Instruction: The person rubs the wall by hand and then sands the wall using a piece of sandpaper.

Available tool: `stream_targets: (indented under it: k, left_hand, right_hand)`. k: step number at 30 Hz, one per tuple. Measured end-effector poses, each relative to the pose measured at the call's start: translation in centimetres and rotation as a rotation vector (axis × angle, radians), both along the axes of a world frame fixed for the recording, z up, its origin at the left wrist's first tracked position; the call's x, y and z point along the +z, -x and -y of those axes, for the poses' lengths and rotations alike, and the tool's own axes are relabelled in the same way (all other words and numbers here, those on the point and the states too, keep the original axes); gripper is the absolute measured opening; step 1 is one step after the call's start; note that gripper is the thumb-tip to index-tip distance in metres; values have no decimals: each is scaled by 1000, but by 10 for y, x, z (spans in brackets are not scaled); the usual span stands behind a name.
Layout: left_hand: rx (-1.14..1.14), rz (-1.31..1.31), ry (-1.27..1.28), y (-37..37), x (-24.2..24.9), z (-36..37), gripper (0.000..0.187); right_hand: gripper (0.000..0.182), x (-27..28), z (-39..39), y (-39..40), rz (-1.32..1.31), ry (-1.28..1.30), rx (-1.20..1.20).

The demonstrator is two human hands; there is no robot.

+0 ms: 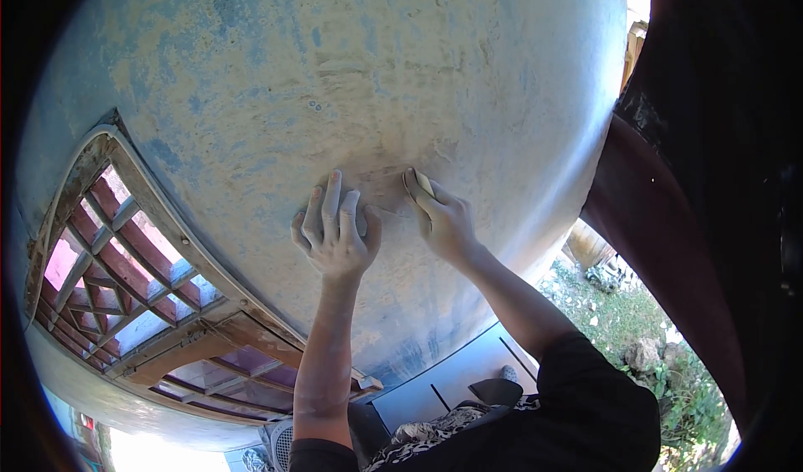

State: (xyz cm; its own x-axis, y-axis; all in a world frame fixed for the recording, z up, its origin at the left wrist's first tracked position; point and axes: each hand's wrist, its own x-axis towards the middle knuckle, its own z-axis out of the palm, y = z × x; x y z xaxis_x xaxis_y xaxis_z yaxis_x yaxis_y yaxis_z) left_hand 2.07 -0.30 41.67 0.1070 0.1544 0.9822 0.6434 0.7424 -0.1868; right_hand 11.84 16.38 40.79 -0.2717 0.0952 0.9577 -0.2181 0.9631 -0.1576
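Observation:
In front of me is a wall [251, 79] with worn pale paint, blue and cream in patches. My left hand [339, 229] lies against it with the fingers spread, dusty grey over the fingers. To the right, my right hand [447, 225] is closed round a small pale-yellow pad [426, 185] and presses it to the wall. Most of the pad is hidden by the fingers, and I cannot tell its exact kind. A rough brownish patch [381, 179] of the surface shows between the two hands.
A lattice window [117, 263] with a wooden frame is set in the wall on the left. Dark reddish cloth [669, 212] hangs at the right. Below are grey floor tiles [410, 409], with grass and rocks [644, 355] outside at lower right.

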Motion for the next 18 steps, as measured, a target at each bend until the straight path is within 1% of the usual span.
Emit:
stream_targets:
  k: [1, 3, 4, 5, 6, 7, 9, 10, 11, 12, 14, 15, 17, 18]
  left_hand:
    - [-11, 4, -9, -1, 1, 2, 25]
    - [-24, 8, 16, -1, 1, 6, 26]
    - [-42, 12, 36, -1, 4, 7, 27]
    - [-35, 12, 41, 0, 7, 11, 27]
    - [-86, 22, 92, 2, 12, 16, 27]
    - [-139, 32, 144, 3, 18, 20, 27]
    - [-169, 29, 173, 2, 32, 31, 26]
    - [-199, 27, 190, 2, 39, 34, 25]
    - [-198, 25, 191, 4, 44, 38, 25]
    - [-156, 1, 208, 6, 47, 43, 24]
    - [-112, -28, 231, 7, 47, 44, 23]
    - [-81, -34, 235, 6, 44, 43, 23]
    - [-48, -47, 251, 5, 41, 41, 23]
    - [-37, -51, 235, 4, 40, 40, 22]
  right_hand:
    - [15, -6, -10, 2, -1, 5, 2]
    - [26, -8, -41, 8, -11, 115, -20]
    - [26, 7, -46, 10, -14, 116, -11]
    - [25, 20, -51, 11, -87, 196, -34]
    - [23, 31, -50, 7, -160, 277, -60]
    - [23, 37, -45, 1, -162, 285, -59]
    - [21, 44, -31, -3, -290, 96, -474]
    - [21, 38, -28, 3, -293, 98, -474]
    - [22, 24, -24, 15, -274, 89, -426]
    - [24, 5, -19, 29, -255, 82, -377]
    - [29, -59, 2, 60, -148, 56, -132]
    - [29, -67, 6, 57, -152, 63, -131]
    - [33, -77, 4, 53, -234, -152, -156]
    - [33, -69, -4, 54, -240, -143, -156]
